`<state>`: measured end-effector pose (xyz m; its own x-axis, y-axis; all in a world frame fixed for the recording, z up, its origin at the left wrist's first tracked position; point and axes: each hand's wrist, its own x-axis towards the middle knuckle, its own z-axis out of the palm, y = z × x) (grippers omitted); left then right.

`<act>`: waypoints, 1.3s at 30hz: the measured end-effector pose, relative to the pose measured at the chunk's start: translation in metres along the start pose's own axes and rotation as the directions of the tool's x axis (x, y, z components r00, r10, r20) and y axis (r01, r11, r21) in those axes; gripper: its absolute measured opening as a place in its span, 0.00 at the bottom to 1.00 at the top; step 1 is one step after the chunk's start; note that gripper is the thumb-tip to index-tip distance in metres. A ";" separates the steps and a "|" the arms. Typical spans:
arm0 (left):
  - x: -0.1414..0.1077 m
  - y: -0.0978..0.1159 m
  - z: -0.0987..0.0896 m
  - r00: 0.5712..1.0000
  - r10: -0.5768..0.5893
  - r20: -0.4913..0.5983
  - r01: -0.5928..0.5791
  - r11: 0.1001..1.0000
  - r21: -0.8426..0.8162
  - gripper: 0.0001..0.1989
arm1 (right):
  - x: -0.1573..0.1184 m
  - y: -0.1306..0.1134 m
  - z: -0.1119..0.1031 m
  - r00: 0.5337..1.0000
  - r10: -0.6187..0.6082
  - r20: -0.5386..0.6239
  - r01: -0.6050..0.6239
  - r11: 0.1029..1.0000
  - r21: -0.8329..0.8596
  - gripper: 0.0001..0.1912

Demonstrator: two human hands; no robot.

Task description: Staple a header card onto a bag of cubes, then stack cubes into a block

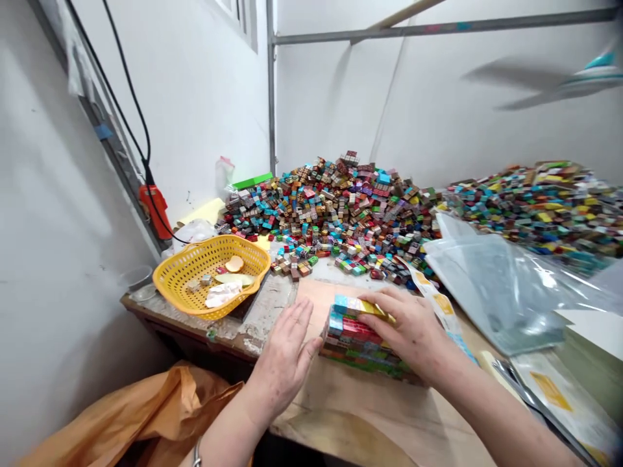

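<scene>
A neat stack of small shiny colourful blocks (357, 331) stands on the wooden table in front of me, in red, blue, green and brown layers. My right hand (402, 324) is closed over its top, thumb and fingers gripping a short row of yellow and light-blue blocks (346, 305) at the upper edge. Against the left end of the stack rests my left hand (287, 350), fingers stretched out and holding nothing. Under and behind the stack lies a pale pinkish sheet (314, 295). My right hand hides the stack's right part.
A big heap of loose blocks (341, 207) lies behind, another heap (545, 207) at right. A yellow basket (168, 285) with scraps stands left. Clear plastic bags (491, 292) and scissors (530, 389) lie right. An orange cloth or sack (121, 421) hangs below the table edge.
</scene>
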<state>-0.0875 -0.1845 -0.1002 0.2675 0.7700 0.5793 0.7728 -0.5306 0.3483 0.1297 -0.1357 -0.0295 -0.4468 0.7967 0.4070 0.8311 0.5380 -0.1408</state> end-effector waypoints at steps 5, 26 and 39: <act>-0.002 -0.028 0.003 0.996 -0.084 0.010 0.084 0.996 0.030 0.22 | -0.002 0.011 0.001 1.000 -0.010 -0.008 0.010 1.000 -0.029 0.17; -0.024 -0.083 0.042 0.951 -0.251 -0.182 0.243 0.968 -0.063 0.19 | 0.197 0.018 0.151 0.808 -0.038 0.588 0.163 0.974 -0.161 0.30; -0.025 -0.085 0.041 0.955 -0.224 -0.197 0.216 0.975 -0.061 0.17 | 0.185 0.029 0.085 0.871 -0.061 0.487 0.084 0.996 -0.025 0.11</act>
<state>-0.1361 -0.1444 -0.1741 -0.0309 0.7838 0.6203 0.7758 -0.3725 0.5094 0.0427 0.0503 -0.0355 -0.6014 0.7953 -0.0760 0.7986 0.5960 -0.0837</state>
